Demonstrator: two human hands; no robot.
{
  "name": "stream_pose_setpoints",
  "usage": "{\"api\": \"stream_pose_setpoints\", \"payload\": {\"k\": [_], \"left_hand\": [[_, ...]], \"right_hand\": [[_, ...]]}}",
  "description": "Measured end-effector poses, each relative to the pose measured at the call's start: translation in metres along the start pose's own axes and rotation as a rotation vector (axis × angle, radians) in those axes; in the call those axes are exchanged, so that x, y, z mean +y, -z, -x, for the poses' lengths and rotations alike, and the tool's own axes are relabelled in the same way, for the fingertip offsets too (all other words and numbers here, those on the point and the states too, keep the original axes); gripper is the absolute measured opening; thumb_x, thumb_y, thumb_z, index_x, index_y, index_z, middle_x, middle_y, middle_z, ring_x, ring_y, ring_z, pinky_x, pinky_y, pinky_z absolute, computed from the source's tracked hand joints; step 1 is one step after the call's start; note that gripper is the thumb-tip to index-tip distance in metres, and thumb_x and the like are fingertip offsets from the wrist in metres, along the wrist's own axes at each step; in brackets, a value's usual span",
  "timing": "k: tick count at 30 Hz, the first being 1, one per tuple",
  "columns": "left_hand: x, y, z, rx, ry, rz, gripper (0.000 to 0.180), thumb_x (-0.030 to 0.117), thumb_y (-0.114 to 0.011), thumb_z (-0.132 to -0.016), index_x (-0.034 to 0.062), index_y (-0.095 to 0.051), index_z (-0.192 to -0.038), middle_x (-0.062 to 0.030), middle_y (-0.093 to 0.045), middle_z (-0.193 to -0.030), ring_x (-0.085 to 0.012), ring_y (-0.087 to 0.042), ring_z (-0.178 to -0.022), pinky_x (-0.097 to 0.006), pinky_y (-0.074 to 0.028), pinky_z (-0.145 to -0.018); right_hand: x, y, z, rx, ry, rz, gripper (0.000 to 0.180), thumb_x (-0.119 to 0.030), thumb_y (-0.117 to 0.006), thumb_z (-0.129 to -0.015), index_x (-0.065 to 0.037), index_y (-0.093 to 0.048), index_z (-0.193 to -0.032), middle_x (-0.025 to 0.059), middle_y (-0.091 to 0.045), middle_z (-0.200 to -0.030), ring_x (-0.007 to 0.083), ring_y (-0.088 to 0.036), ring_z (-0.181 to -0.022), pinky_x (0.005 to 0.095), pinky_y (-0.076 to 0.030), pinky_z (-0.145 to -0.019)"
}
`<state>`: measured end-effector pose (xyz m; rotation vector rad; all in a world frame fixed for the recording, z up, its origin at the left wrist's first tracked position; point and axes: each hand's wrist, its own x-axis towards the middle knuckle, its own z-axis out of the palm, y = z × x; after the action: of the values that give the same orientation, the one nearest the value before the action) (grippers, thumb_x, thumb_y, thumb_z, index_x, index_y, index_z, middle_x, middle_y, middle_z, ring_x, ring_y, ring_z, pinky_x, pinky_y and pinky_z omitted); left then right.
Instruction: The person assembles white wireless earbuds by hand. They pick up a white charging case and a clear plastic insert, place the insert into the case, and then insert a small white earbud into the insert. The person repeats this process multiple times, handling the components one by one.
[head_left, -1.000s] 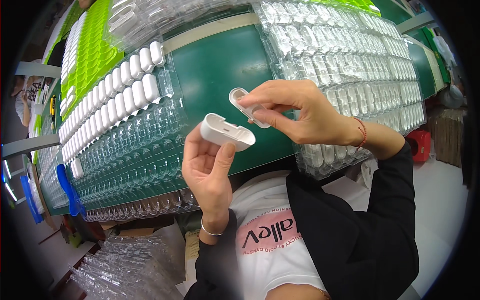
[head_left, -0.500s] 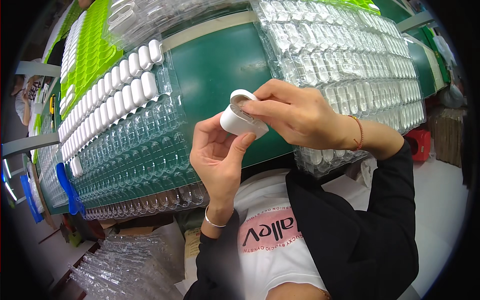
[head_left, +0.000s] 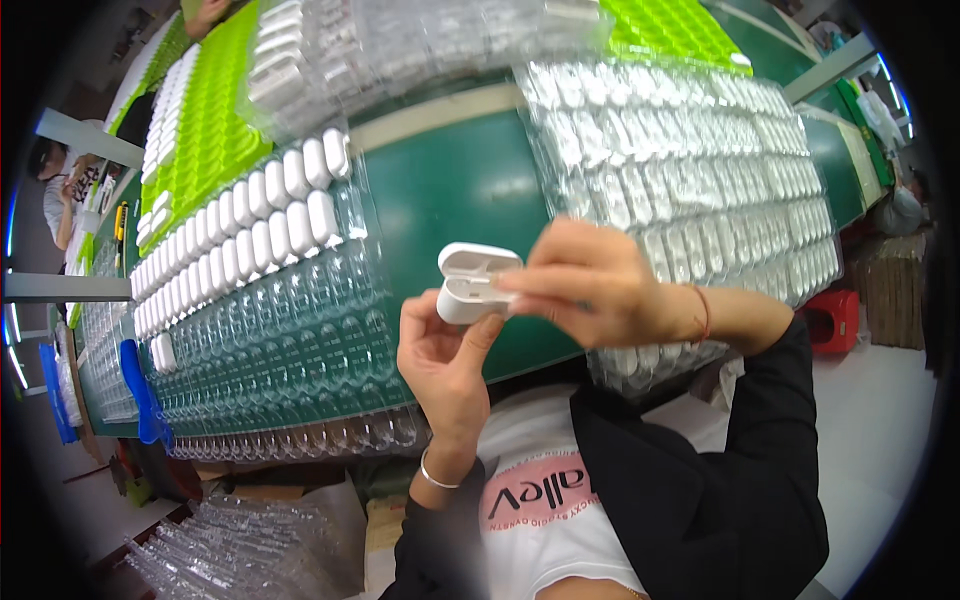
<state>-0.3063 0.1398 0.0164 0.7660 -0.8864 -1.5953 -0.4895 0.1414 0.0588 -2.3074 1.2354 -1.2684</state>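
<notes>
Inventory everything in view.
hinged case: 1, white, centre, lid raised
capsule-shaped pieces: many, white, left
compartment trays: several, clear, left, right, far side
pocketed mats: several, lime, far side
workbench: 1, green, centre
moulded piece: 1, blue, left edge
hand tool: 1, yellow-black, far left
plastic object: 1, red, right
cardboard stack: 1, brown, right
plastic pile: 1, clear, lower left
co-worker: 1+, white top, far left
wristbands: 2, silver, red, wrists
left hand: 1, bare, holding the case
right hand: 1, bare, at the case

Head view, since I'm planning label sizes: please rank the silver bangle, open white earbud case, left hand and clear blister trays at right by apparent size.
1. Clear blister trays, taken together
2. Left hand
3. White earbud case
4. Silver bangle, partly visible
</notes>
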Motion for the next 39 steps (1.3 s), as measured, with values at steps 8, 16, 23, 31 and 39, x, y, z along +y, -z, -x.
{"api": "stream_pose_setpoints", "payload": {"k": [8, 16, 23, 31, 39], "left_hand": [[-0.004, -0.006, -0.011, 0.01, 0.032, 0.068, 0.031, -0.005, -0.064, -0.086, -0.0018, -0.049, -0.112, -0.0128, -0.059, -0.113, -0.0175, -0.058, -0.107, -0.032, -0.05, -0.091], [0.003, -0.006, 0.006, -0.204, 0.075, -0.23, 0.024, -0.002, -0.056, -0.092, -0.0023, -0.049, -0.115, -0.0125, -0.058, -0.11, -0.0188, -0.059, -0.104, -0.032, -0.054, -0.084], [0.003, -0.008, -0.003, -0.212, 0.149, -0.204, 0.017, -0.002, -0.055, -0.093, -0.0027, -0.052, -0.11, -0.0119, -0.061, -0.103, -0.0173, -0.062, -0.096, -0.029, -0.055, -0.08], [0.004, -0.004, -0.007, -0.145, 0.204, -0.165, 0.013, -0.003, -0.055, -0.093, -0.0025, -0.053, -0.106, -0.0131, -0.063, -0.1, -0.0165, -0.063, -0.092, -0.027, -0.054, -0.078], [0.099, 0.072, -0.011, 0.006, -0.404, -1.019, 0.013, -0.012, -0.055, -0.083, -0.0019, -0.062, -0.087, -0.0102, -0.064, -0.084, -0.0145, -0.06, -0.073, -0.024, -0.047, -0.064]], "right_hand": [[0.005, 0.001, -0.006, -0.169, -0.347, -0.248, 0.018, -0.005, -0.073, -0.076, -0.005, -0.068, -0.093, 0.0126, -0.066, -0.076, 0.0262, -0.063, -0.06, 0.0314, -0.049, -0.055], [0.137, 0.093, -0.118, 0.026, -0.329, 0.255, 0.014, -0.006, -0.063, -0.084, -0.005, -0.07, -0.096, 0.0143, -0.068, -0.078, 0.025, -0.065, -0.065, 0.0312, -0.049, -0.058], [0.3, 0.187, -0.198, -0.08, -0.261, 0.847, 0.02, -0.014, -0.059, -0.083, -0.004, -0.07, -0.097, 0.0155, -0.069, -0.087, 0.0353, -0.065, -0.08, 0.0396, -0.05, -0.075], [0.336, 0.174, -0.21, -0.224, -0.298, 0.8, 0.02, -0.017, -0.06, -0.081, -0.01, -0.073, -0.094, 0.0149, -0.07, -0.093, 0.035, -0.065, -0.088, 0.0421, -0.052, -0.079], [0.262, 0.18, -0.135, -0.011, -0.212, 0.584, 0.022, -0.014, -0.058, -0.091, -0.002, -0.068, -0.106, 0.0125, -0.071, -0.093, 0.0199, -0.067, -0.084, 0.0304, -0.05, -0.076]]}}
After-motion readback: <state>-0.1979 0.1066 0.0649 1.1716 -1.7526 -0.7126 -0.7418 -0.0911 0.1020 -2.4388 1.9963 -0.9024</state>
